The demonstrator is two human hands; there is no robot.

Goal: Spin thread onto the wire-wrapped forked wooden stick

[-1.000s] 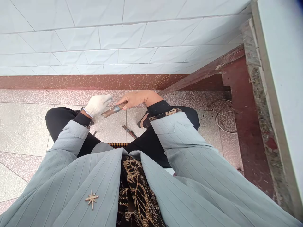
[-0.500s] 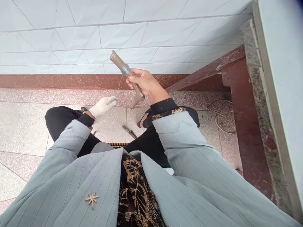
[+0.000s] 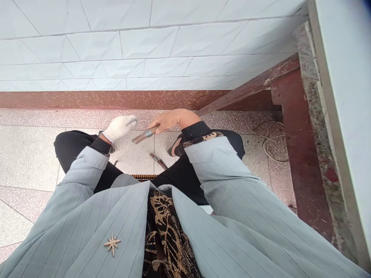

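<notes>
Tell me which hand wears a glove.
The left hand: it wears a white glove, while the right hand, holding the wire-wrapped stick, is bare.

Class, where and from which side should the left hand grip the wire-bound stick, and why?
Probably the exposed stick end, from the left: straight, it juts past the wire binding, clear of the right hand, on the left hand's side.

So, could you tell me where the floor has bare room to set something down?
The pale floor outside the left knee, below the red skirting. It's crowded between the feet, with a tool near the right hand's stick, and where cable borders the red frame.
</notes>
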